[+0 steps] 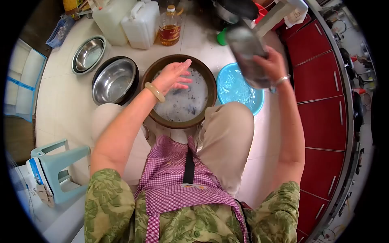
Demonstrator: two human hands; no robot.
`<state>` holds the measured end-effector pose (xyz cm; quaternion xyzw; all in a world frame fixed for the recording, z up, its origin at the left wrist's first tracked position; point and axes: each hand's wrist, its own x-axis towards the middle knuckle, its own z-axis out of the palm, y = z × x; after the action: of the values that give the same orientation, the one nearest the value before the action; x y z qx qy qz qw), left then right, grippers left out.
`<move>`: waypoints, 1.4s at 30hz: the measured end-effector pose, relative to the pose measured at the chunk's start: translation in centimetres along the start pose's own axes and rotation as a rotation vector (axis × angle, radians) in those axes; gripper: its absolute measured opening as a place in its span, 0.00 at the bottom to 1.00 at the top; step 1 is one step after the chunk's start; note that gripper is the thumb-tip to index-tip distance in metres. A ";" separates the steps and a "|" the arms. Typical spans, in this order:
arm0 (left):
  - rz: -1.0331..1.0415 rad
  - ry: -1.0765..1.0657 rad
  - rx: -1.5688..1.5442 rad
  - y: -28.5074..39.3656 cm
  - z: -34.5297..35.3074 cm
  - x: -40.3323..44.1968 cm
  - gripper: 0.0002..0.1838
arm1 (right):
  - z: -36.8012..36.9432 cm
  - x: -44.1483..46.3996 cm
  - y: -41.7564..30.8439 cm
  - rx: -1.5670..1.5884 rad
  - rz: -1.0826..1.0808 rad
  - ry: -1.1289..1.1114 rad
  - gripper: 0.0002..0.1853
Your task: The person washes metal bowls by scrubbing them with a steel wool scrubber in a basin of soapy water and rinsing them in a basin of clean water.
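My left hand [175,77], with a pale bangle at its wrist, hovers over a wide brown basin [148,83] of cloudy grey water with dark bits in it. Its fingers are apart and nothing is in them. In my right hand [274,65] is a metal basin [246,52], tilted on its side and smeared by motion. I grip it by the near right side, above the edge of a light blue basin [261,106] that contains clear water. How the fingertips lie on the metal is blurred.
Steel basins [114,81] and a smaller stack of bowls [89,55] stand on the left. Behind are white jugs [140,25] and an oil bottle [169,32]. Red cabinets [318,81] line the right. A pale green stool [65,174] is at the lower left.
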<state>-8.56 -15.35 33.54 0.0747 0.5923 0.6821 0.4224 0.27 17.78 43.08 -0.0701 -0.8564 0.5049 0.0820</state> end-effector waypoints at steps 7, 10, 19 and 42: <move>0.076 -0.147 -0.563 -0.3 -2.8 -2.2 0.47 | 21.1 -2.4 -4.3 -1.082 -0.437 -0.241 0.06; -0.083 0.147 -0.650 -3.7 -5.6 -1.9 0.25 | 25.2 -3.6 -1.8 -0.913 -0.666 -0.200 0.07; -0.027 0.810 -0.048 -7.6 -9.5 -3.5 0.22 | 27.6 -7.5 8.7 -0.388 -0.430 -0.084 0.21; 0.102 0.920 0.451 -6.0 -10.5 -2.9 0.20 | 30.4 0.9 28.8 -0.387 0.414 -0.318 0.23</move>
<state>-10.08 -25.49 26.42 -0.1150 0.8448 0.5194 0.0576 -5.94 5.90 3.41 -0.1775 -0.9061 0.3432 -0.1722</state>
